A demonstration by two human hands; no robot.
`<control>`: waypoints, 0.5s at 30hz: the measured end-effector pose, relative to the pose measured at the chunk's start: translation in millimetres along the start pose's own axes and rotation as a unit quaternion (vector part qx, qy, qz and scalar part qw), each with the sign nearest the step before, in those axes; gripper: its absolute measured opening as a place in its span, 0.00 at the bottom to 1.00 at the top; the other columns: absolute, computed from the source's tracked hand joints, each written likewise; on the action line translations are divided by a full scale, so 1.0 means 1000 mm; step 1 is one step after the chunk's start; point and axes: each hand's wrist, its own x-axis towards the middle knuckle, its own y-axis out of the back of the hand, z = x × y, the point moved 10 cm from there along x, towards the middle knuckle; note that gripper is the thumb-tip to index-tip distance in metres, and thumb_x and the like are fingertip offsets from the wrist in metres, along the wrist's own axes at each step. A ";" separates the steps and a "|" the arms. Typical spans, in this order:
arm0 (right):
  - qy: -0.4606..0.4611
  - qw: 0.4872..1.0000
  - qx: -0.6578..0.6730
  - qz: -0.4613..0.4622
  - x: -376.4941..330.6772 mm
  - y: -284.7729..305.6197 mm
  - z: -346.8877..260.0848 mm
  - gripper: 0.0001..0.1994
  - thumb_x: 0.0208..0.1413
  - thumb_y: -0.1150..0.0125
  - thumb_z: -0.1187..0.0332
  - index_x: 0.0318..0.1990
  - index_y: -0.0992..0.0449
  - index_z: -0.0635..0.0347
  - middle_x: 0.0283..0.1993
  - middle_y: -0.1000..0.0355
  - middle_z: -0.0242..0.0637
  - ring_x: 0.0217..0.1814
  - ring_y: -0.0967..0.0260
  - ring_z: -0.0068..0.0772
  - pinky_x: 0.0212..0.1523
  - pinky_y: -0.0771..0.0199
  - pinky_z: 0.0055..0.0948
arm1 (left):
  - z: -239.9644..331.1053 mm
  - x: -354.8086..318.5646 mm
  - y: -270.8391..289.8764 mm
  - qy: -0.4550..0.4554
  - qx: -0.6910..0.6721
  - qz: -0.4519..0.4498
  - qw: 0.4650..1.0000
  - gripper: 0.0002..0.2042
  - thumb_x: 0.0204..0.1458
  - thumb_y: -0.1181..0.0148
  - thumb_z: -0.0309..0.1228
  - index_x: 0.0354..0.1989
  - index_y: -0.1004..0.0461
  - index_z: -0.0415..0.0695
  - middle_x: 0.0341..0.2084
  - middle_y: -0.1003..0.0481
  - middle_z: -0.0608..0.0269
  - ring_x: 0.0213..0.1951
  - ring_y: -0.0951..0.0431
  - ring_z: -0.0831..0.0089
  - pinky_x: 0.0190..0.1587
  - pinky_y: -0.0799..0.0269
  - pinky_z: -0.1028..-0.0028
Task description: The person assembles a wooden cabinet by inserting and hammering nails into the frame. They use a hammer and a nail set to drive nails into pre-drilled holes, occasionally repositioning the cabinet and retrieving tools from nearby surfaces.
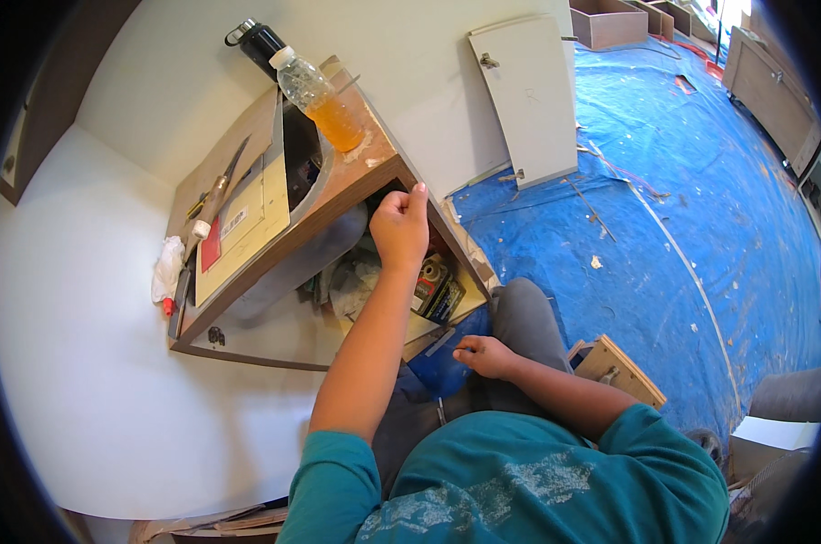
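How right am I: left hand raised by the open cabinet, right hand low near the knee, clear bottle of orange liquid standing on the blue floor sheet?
The clear bottle isn't down there: the head view shows it standing on top of the open cabinet. The rest holds: left hand raised by the cabinet, right hand low near the knee.
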 end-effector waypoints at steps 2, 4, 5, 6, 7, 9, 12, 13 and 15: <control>-0.010 1.000 0.004 0.017 0.002 0.005 0.004 0.19 0.62 0.41 0.55 0.46 0.21 0.64 0.40 0.22 0.49 0.45 0.23 0.47 0.48 0.26 0.40 | 0.039 -0.013 -0.001 -0.095 0.062 -0.040 0.993 0.12 0.58 0.35 0.35 0.28 0.26 0.40 0.23 0.26 0.66 0.26 0.27 0.78 0.30 0.31 0.75; -0.016 1.000 0.012 0.017 0.005 0.000 0.011 0.19 0.63 0.42 0.55 0.47 0.22 0.64 0.38 0.23 0.48 0.42 0.23 0.44 0.45 0.25 0.39 | 0.068 -0.017 0.019 -0.217 0.057 0.004 0.974 0.10 0.59 0.37 0.33 0.31 0.25 0.39 0.26 0.24 0.64 0.28 0.26 0.77 0.34 0.29 0.74; -0.017 1.000 0.019 0.013 0.009 -0.004 0.016 0.19 0.64 0.43 0.55 0.47 0.22 0.63 0.37 0.23 0.48 0.39 0.23 0.42 0.42 0.25 0.39 | 0.082 -0.022 0.028 -0.277 0.055 0.026 0.959 0.10 0.59 0.37 0.33 0.32 0.24 0.38 0.27 0.23 0.63 0.29 0.26 0.76 0.35 0.28 0.74; -0.018 1.000 0.024 0.008 0.011 -0.005 0.019 0.19 0.65 0.44 0.55 0.48 0.22 0.63 0.36 0.23 0.47 0.37 0.23 0.40 0.40 0.24 0.38 | 0.095 -0.026 0.035 -0.287 0.045 0.037 0.956 0.09 0.59 0.39 0.32 0.33 0.24 0.38 0.28 0.23 0.62 0.31 0.25 0.75 0.38 0.27 0.74; -0.048 0.997 0.059 0.006 0.008 -0.002 0.018 0.18 0.66 0.45 0.55 0.47 0.23 0.62 0.35 0.24 0.43 0.34 0.26 0.36 0.36 0.25 0.35 | 0.111 -0.032 0.046 -0.297 0.036 0.054 0.953 0.08 0.60 0.40 0.31 0.35 0.24 0.38 0.30 0.23 0.61 0.32 0.25 0.75 0.40 0.27 0.73; -0.104 0.987 0.120 -0.008 -0.001 -0.001 0.012 0.15 0.68 0.48 0.57 0.45 0.25 0.61 0.32 0.26 0.37 0.27 0.31 0.27 0.28 0.28 0.30 | 0.119 -0.043 0.065 -0.309 0.035 0.065 0.948 0.06 0.61 0.43 0.29 0.37 0.24 0.39 0.34 0.23 0.59 0.37 0.25 0.74 0.45 0.28 0.72; -0.034 0.951 0.307 -0.027 -0.004 0.007 0.006 0.17 0.69 0.50 0.58 0.55 0.28 0.60 0.35 0.24 0.39 0.23 0.32 0.25 0.23 0.30 0.25 | 0.093 -0.067 0.090 -0.276 0.044 -0.002 0.960 0.05 0.62 0.44 0.28 0.38 0.24 0.40 0.33 0.23 0.60 0.37 0.25 0.72 0.45 0.29 0.72; -0.018 0.944 0.328 -0.025 -0.006 0.015 -0.006 0.17 0.69 0.51 0.59 0.56 0.28 0.61 0.36 0.24 0.39 0.24 0.32 0.25 0.25 0.29 0.25 | 0.071 -0.079 0.099 -0.249 0.043 -0.011 0.968 0.05 0.62 0.44 0.28 0.37 0.25 0.40 0.33 0.23 0.60 0.36 0.24 0.72 0.44 0.29 0.72; 0.013 0.929 0.370 -0.018 -0.029 0.038 -0.047 0.17 0.70 0.52 0.60 0.57 0.29 0.62 0.39 0.24 0.38 0.27 0.30 0.26 0.29 0.27 0.25 | 0.006 -0.106 0.116 -0.178 0.051 -0.016 0.983 0.06 0.62 0.44 0.29 0.36 0.25 0.39 0.32 0.23 0.60 0.37 0.24 0.70 0.44 0.29 0.72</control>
